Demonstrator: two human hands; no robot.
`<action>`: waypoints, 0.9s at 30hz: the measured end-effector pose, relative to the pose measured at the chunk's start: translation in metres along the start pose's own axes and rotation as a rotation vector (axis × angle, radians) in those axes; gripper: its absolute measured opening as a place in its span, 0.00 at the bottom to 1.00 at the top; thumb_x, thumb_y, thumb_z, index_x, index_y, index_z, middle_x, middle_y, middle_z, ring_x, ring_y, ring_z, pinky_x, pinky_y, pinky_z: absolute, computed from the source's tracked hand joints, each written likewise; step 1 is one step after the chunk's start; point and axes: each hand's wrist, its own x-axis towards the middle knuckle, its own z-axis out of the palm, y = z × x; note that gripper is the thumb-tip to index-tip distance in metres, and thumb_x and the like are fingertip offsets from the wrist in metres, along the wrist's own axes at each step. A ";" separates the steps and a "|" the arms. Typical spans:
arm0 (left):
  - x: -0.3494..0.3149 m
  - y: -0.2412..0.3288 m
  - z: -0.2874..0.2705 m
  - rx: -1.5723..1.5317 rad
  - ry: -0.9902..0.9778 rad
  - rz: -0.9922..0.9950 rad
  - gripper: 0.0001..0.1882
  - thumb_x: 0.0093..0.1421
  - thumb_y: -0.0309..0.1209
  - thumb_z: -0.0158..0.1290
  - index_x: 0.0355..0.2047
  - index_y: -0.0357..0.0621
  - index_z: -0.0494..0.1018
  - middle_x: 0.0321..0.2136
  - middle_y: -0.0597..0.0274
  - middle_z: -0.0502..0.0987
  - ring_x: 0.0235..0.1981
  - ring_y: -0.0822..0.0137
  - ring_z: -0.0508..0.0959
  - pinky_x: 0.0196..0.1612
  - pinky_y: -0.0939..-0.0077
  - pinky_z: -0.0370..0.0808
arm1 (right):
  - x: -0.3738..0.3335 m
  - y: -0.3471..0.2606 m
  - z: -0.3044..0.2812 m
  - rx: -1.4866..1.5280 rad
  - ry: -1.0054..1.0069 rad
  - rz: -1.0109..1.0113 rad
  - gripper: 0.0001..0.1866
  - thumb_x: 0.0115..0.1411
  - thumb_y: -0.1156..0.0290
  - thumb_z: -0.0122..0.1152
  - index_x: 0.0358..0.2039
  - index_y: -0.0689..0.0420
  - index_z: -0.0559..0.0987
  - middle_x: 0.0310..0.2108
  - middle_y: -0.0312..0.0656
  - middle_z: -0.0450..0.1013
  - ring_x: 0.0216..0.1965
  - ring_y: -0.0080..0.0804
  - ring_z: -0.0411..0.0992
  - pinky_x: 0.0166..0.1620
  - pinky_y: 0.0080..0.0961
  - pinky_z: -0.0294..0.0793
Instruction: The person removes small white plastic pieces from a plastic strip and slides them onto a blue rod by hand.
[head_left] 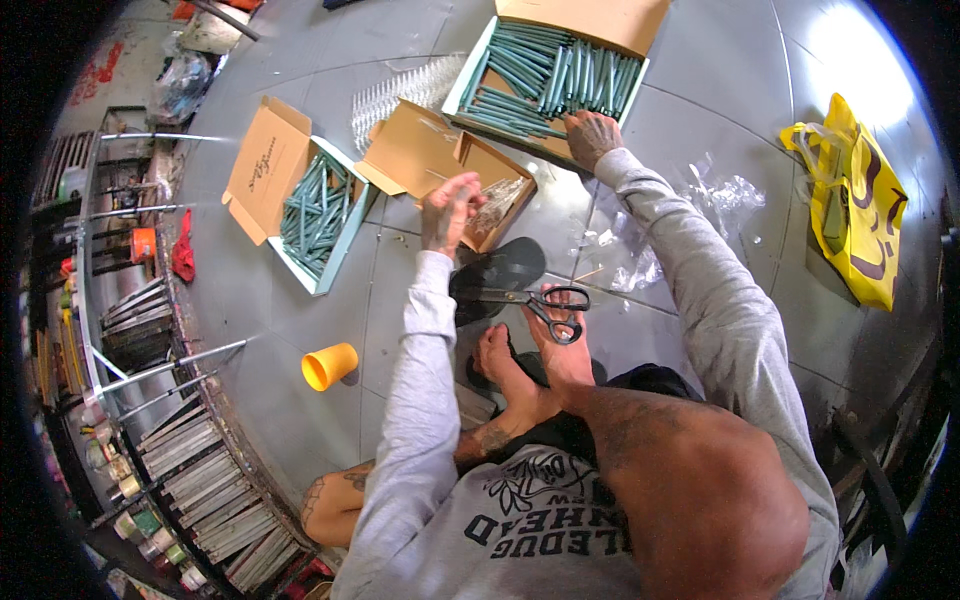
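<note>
The left hand (447, 208) is raised over the near corner of a small open brown cardboard box (440, 160), fingers curled closed on a crumpled clear plastic sleeve (497, 203) that trails into that box. The right hand (591, 135) reaches farther out, palm down and fingers spread, resting on the near edge of a wide teal-rimmed cardboard tray packed with teal-green sticks (548, 80) — whether it has pinched a stick I cannot tell. Judging by how things lie, the work looks well short of finished: the far tray is still nearly full, and a second teal-rimmed tray of the same sticks (318, 212), loosely jumbled, sits open to the left. Torn clear wrapping (640, 255) is scattered on the grey floor (280, 330) to the right, which suggests some packs are already opened. Near the bare feet lie black-handled scissors (545, 300) on a dark sandal (500, 270); an orange plastic cup (329, 365) lies on its side to the near left, and a yellow bag (850, 200) sits far right.
</note>
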 end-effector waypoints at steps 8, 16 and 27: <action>-0.079 0.048 0.055 -0.539 0.294 0.025 0.28 0.68 0.54 0.47 0.52 0.41 0.65 0.37 0.66 0.72 0.36 0.67 0.76 0.45 0.73 0.72 | -0.116 -0.108 -0.096 0.176 0.134 -0.532 0.20 0.54 0.68 0.58 0.48 0.55 0.72 0.39 0.43 0.73 0.41 0.39 0.76 0.38 0.31 0.79; -0.168 0.100 -0.009 -1.401 0.279 0.146 0.26 0.74 0.49 0.34 0.19 0.52 0.52 0.14 0.72 0.48 0.16 0.75 0.44 0.18 0.74 0.45 | -0.171 -0.191 -0.139 0.457 0.334 -0.632 0.12 0.57 0.62 0.62 0.28 0.54 0.70 0.24 0.35 0.62 0.26 0.31 0.68 0.26 0.27 0.69; -0.198 0.064 -0.025 -1.379 -0.068 0.137 0.24 0.75 0.47 0.33 0.20 0.53 0.54 0.14 0.74 0.47 0.15 0.76 0.45 0.18 0.74 0.45 | -0.170 -0.182 -0.103 1.457 -0.748 -0.383 0.27 0.70 0.46 0.49 0.33 0.60 0.80 0.25 0.42 0.72 0.29 0.27 0.70 0.35 0.32 0.72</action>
